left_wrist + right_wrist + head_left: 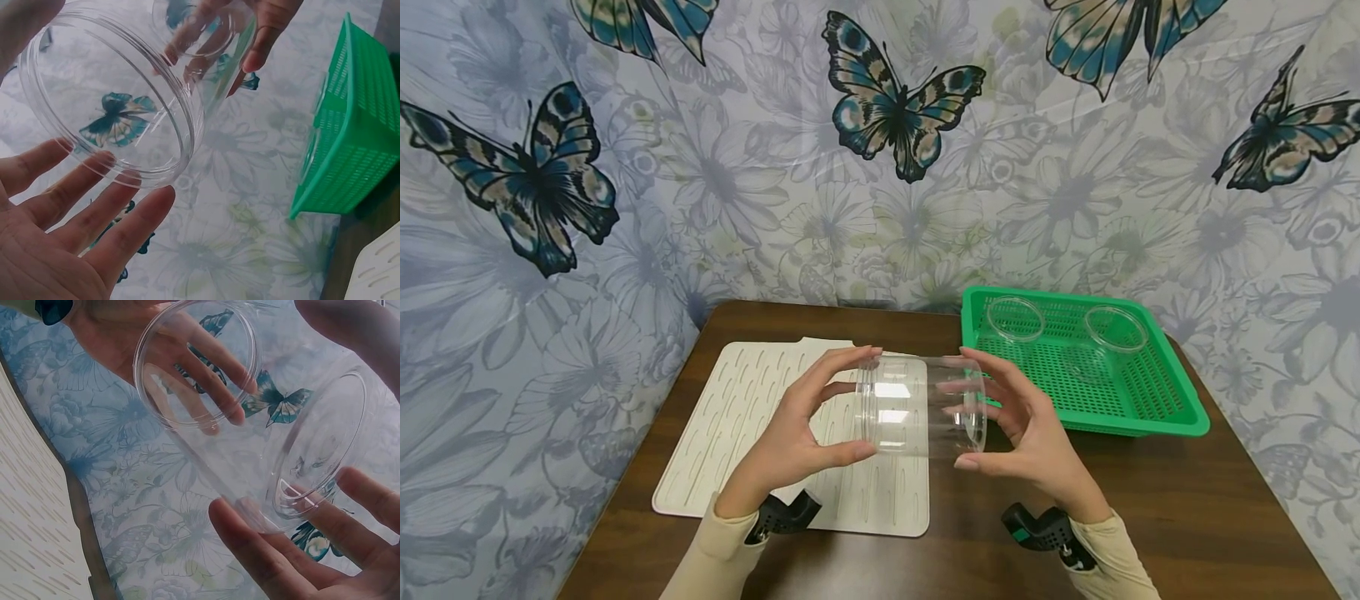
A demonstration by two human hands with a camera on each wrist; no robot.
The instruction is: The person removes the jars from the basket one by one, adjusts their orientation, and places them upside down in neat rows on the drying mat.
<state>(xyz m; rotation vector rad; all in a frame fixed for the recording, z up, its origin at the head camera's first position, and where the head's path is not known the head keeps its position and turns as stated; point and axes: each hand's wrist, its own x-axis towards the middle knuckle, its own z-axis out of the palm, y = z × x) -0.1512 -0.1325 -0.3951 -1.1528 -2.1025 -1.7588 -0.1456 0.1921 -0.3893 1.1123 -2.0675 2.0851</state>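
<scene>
A clear plastic jar (917,404) lies on its side in the air, held between both hands above the drying mat's right edge. At the threaded open mouth, my left hand (805,425) grips it, thumb below and fingertips along the rim. My right hand (1026,421) grips the base end, thumb at the lower edge and fingers spread around it. In the left wrist view the open mouth (187,140) faces the left palm. The right wrist view shows the round base (322,444) close to the right fingers.
A cream ribbed drying mat (730,417) lies on the brown table (970,533). Behind and to the right sits a green perforated basket (1176,379) with two clear round containers (1015,333) inside. A butterfly-print cloth (722,242) hangs behind the table.
</scene>
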